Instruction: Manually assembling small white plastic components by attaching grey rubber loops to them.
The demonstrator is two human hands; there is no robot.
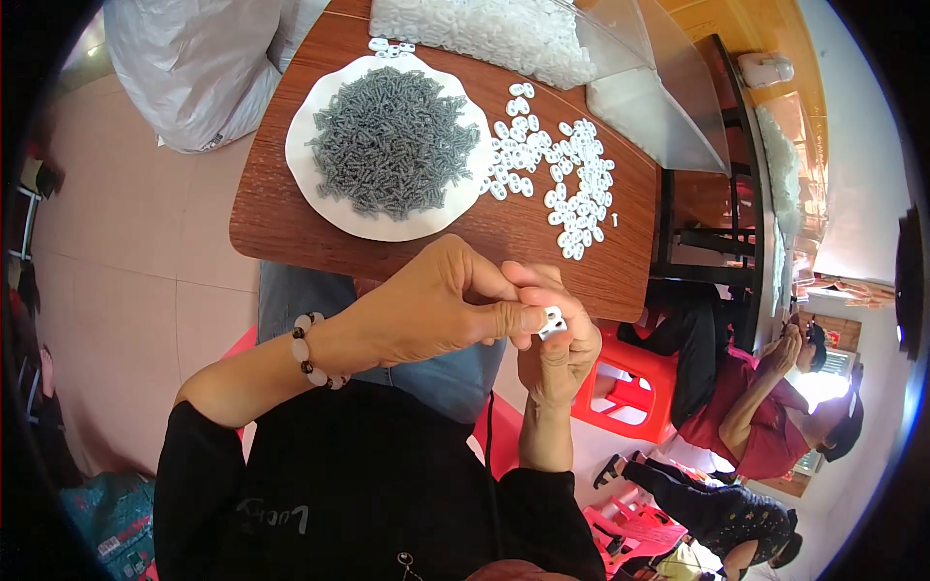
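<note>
Left hand (460,295) and right hand (572,349) pinch a white piece (553,319), partly hidden between closed fingertips; what else the curled fingers cover, I cannot tell. Beyond them, grey bits (392,140) hide a plate's (302,160) middle.

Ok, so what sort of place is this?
Probably a small assembly workshop: grey spring-like parts heaped on a white plate, white two-hole plastic pieces loose on the wood-grain table.

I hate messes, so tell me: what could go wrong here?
The small white piece in the left hand and right hand might slip and drop. A bump could spill the heaped grey pieces off their plate. A sleeve might brush the loose white pieces off the table.
</note>
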